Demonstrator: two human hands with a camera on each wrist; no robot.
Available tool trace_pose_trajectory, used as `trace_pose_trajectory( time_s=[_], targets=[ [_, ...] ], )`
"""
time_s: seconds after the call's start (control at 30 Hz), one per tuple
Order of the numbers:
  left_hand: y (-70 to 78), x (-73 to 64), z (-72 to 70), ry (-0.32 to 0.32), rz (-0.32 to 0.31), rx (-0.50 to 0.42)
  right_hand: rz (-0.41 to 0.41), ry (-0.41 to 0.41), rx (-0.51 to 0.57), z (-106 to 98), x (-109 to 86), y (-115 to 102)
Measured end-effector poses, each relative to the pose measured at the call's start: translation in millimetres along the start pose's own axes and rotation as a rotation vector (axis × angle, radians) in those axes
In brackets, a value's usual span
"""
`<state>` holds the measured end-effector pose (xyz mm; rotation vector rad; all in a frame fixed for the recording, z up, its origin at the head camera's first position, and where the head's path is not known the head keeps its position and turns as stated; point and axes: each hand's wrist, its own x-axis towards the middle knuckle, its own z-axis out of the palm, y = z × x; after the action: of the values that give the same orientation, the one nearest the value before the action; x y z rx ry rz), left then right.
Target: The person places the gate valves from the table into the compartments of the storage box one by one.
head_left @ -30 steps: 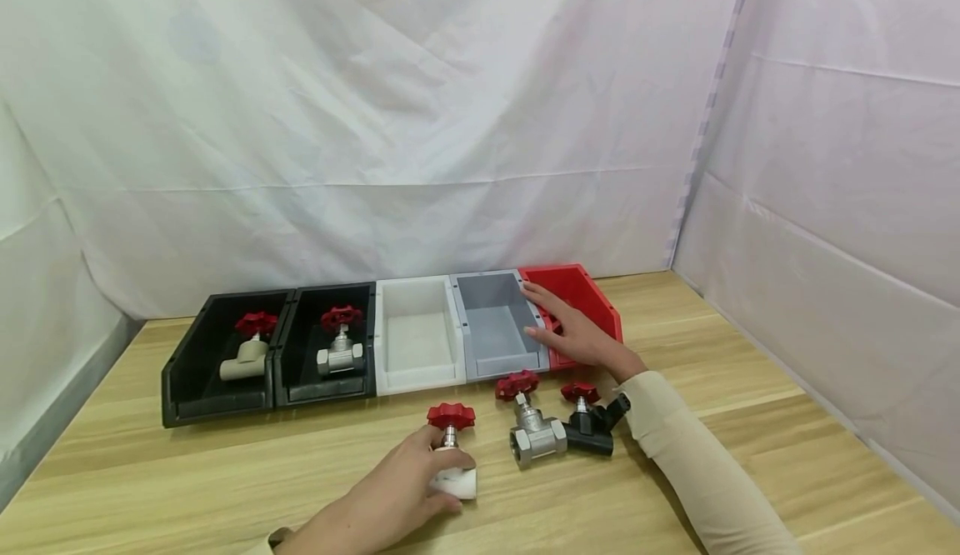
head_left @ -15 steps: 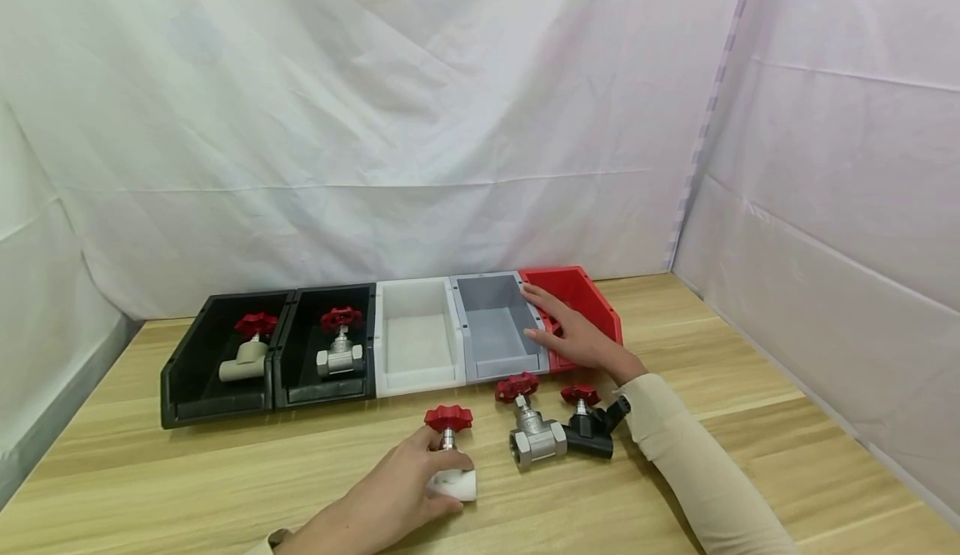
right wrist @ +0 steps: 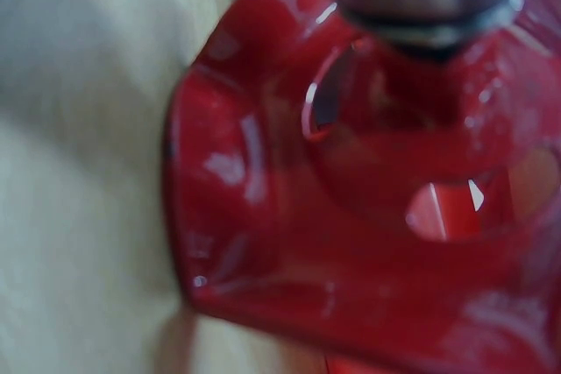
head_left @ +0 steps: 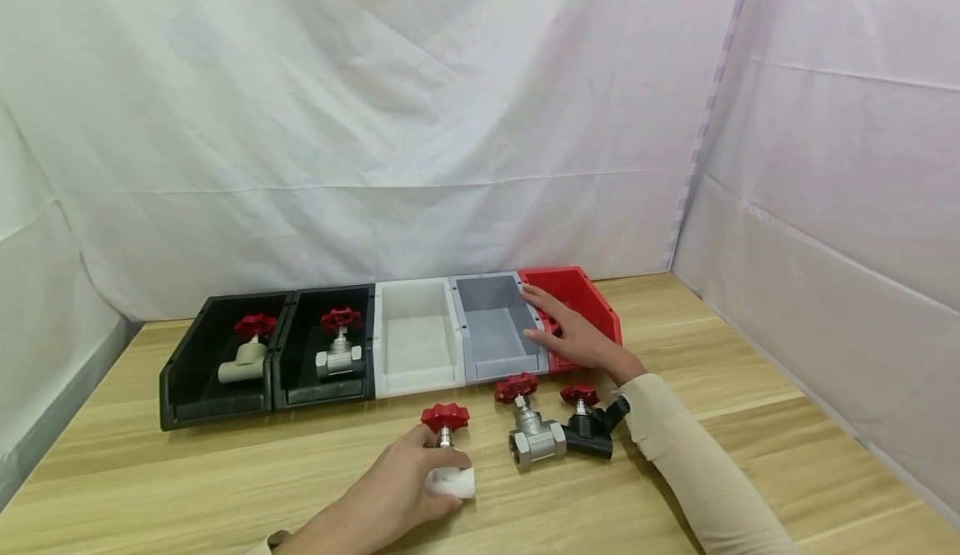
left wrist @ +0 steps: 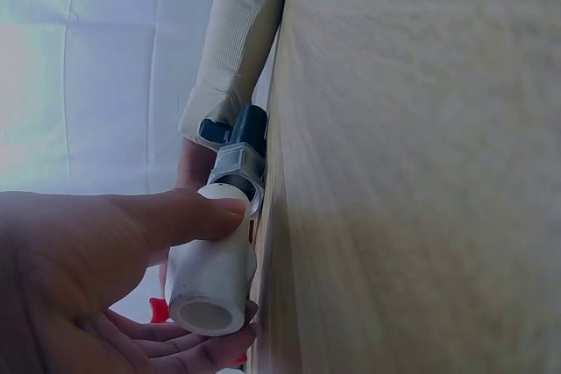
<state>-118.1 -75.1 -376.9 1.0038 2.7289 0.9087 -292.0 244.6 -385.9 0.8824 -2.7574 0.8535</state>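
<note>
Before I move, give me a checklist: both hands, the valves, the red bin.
1. Left hand gripping the white valve: ok.
2. Red handwheel outside the grip: ok.
3. White valve lifted off the table: cannot tell.
4. White valve apart from the steel valve: ok.
5. Right hand clear of the red bin: not ok, the hand lies over it.
6. Red bin's inside fully visible: not ok, the right hand hides part.
</note>
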Motion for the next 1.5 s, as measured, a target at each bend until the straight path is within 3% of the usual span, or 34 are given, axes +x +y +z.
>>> trace_pose_trajectory(
  time_s=[0.37,0.57,0.83,1.13,1.33,1.5],
  targets=[
    [1.9,-1.4,-2.3,0.124,0.062,0.043,-0.009,0.001,0.001,1.2,-0.5,0.0],
    [3.3,0.1,-11.2,0.153,0.034,0.049,-0.003,0.005,-0.005,0.8,-1.1,-0.1],
    [2.2,4.9,-22.1,0.245,0.031,0.123,-0.008,0.004,0.003,0.8,-1.4,0.1],
    [-9.5,13.9,-30.8,0.385,0.116,0.155,-0.006,0.001,0.000,1.9,-0.8,2.7],
    [-19.4,19.4,-34.4,0.397,0.149,0.199,-0.005,0.000,0.002,1.2,-0.9,2.3],
    [-23.6,22.6,-38.4,0.382,0.130,0.225,-0.007,0.002,0.001,0.4,0.1,2.6]
  ],
)
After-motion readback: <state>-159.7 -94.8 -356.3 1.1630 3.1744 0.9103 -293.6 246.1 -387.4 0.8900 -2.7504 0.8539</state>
